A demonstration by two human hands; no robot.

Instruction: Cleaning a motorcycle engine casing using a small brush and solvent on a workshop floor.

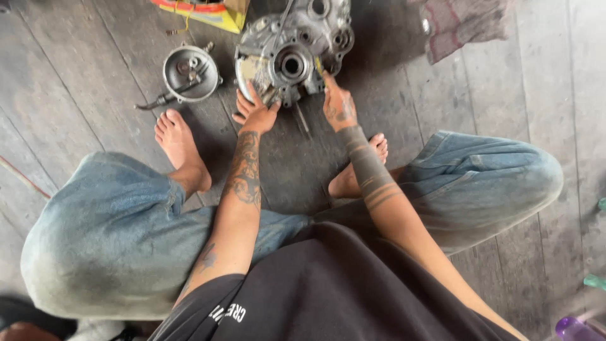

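Closest to the lens: black cotton shirt [353, 297], then faded blue denim trousers [120, 240] over bent knees, bare feet flat on grey wooden floorboards [76, 95]. Left hand [254, 112] pressed with fingers spread against lower left edge of grey cast-metal engine casing [293, 50] — steadying, not closed round anything. Right hand [339, 107] at casing's right edge, index finger stretched out and touching the rim; whether anything is pinched — cannot tell. Casing on the floor between the feet, well forward, round bearing hole facing up. Just left of it, apart: round grey metal cover with lever arm [188, 74]. Beyond: yellow cardboard box [208, 11], top edge. Upper right: grimy reddish rag [464, 22].
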